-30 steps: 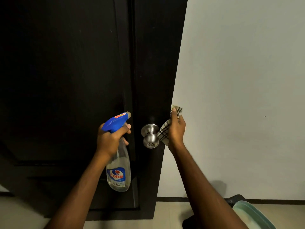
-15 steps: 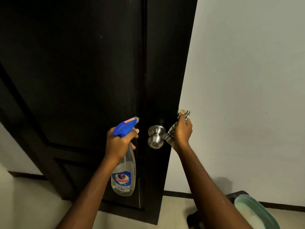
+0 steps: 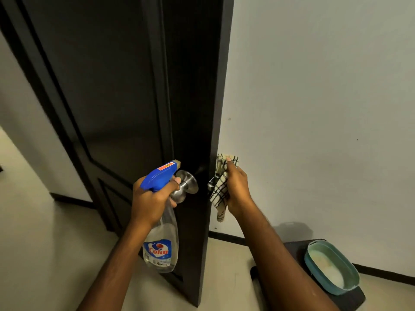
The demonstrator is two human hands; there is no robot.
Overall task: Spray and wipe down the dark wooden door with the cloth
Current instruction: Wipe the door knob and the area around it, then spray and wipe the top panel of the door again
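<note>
We see the dark wooden door (image 3: 125, 86) standing ajar in the middle of the view, its narrow free edge turned toward us and its panelled face running back to the left. Against that edge, at knob height, lies the checked cloth (image 3: 221, 194), cream with dark lines, bunched and hanging down a little below the palm. The right hand (image 3: 239, 189) holds it there, fingers curled round the fabric and the fingertips pointing up along the edge of the door.

On the face of the door, just left of the cloth, we find a round metal knob (image 3: 188, 185). The left hand (image 3: 150, 200) is in front of it, wrapped round the neck of the spray bottle (image 3: 161, 248), with one finger on the trigger. The blue head points to the right, toward the door, and the clear body with its blue and red label hangs below the hand.

To the right of the door rises a pale wall (image 3: 314, 97). Below it, on the light floor (image 3: 45, 243), a teal basin (image 3: 311, 265) sits on a dark stand (image 3: 352, 299) near the right forearm.
</note>
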